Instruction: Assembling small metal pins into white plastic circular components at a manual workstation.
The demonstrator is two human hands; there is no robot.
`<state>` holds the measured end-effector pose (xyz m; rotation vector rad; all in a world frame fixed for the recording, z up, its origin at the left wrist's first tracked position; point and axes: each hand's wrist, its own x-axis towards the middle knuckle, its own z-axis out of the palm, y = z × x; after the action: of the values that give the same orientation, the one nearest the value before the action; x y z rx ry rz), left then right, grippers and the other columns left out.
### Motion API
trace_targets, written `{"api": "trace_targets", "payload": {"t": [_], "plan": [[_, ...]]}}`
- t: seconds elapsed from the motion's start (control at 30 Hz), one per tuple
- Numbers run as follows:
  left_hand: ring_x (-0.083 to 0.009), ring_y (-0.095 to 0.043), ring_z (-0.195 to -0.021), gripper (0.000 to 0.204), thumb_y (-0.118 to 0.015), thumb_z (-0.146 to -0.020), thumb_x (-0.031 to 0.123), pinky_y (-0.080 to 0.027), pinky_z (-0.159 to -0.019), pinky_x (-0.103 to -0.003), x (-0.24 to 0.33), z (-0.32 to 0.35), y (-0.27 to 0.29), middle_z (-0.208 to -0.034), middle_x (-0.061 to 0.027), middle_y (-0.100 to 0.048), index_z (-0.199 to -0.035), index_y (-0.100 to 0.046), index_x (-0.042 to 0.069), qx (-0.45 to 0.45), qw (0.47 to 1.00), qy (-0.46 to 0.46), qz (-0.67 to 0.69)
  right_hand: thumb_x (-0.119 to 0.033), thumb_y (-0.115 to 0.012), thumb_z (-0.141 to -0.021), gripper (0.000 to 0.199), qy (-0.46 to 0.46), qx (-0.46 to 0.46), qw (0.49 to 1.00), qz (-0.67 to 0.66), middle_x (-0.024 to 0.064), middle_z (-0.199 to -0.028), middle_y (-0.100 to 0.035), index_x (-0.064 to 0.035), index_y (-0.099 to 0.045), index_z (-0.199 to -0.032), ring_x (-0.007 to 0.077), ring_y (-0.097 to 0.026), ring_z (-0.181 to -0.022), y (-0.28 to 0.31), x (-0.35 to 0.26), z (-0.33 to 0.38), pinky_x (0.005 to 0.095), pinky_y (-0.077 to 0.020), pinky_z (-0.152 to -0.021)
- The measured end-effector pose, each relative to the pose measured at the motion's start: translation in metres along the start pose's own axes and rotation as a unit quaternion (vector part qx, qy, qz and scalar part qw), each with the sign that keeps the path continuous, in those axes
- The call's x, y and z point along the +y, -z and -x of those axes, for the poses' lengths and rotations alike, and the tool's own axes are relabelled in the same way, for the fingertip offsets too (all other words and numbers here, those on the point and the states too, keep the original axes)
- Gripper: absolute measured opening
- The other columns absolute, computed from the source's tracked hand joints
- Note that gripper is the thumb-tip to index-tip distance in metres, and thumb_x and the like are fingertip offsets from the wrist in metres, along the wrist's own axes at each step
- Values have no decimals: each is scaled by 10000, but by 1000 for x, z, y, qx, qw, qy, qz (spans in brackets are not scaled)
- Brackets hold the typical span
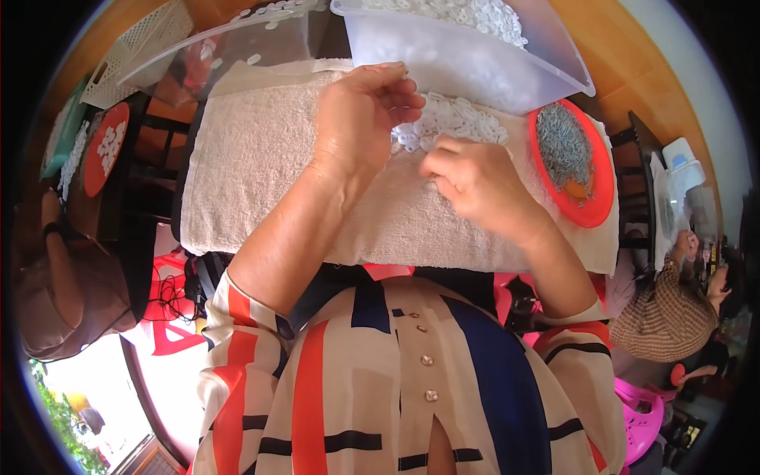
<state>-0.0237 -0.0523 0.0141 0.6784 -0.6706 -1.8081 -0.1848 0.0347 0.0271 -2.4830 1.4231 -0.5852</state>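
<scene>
My left hand is raised over the beige towel, in front of the white plastic bin. Its thumb and forefinger come together at the tip and the other fingers curl; anything between them is too small to make out. Lower and to the right, my right hand is closed in a pinch just above the towel, and what it holds is hidden. Behind and between the hands lies a pile of small white plastic pieces. At the right, a red oval plate holds many thin grey metal pins or screws.
A translucent bin with white pieces stands at the towel's far edge. A clear tray is at far left. People sit at dark tables on both sides; the left one bears a red plate with white pieces.
</scene>
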Motion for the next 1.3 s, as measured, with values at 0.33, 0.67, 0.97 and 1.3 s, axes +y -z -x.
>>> {"api": "trace_targets", "payload": {"t": [0.33,0.67,0.97,1.3], "plan": [[-236,-611,-747,143,-564,-910,137,-487,-718,-345,-2,4,-4,-821,-100,-616,-919,-594,-2,-9,998,54,-41,-72,-642,-723,77,77,49,989,116,57,-789,-530,-83,-629,-798,261,-577,-735,-15,-3,11,389,-472,-651],[-209,-588,-743,139,-559,-904,117,-474,-686,-324,-1,3,-7,-819,-97,-595,-923,-581,-20,-54,997,44,-24,-51,-605,-699,91,99,54,982,153,91,-832,-544,-75,-585,-784,289,-575,-796,-12,-5,16,415,-444,-706],[-206,-601,-675,148,-620,-852,36,-481,-571,-318,2,11,-15,-792,-128,-597,-934,-563,-73,-85,996,24,-13,-104,-596,-928,90,-153,270,862,-401,6,-818,-624,-22,-608,-963,84,-579,-756,23,2,-31,227,-432,-686],[-199,-619,-728,113,-602,-886,34,-482,-611,-322,5,20,-22,-838,-131,-625,-948,-567,-54,-75,997,-4,-27,-128,-576,-948,86,-156,283,864,-386,-1,-834,-633,-48,-597,-970,70,-607,-759,12,-9,-36,209,-433,-643]]}}
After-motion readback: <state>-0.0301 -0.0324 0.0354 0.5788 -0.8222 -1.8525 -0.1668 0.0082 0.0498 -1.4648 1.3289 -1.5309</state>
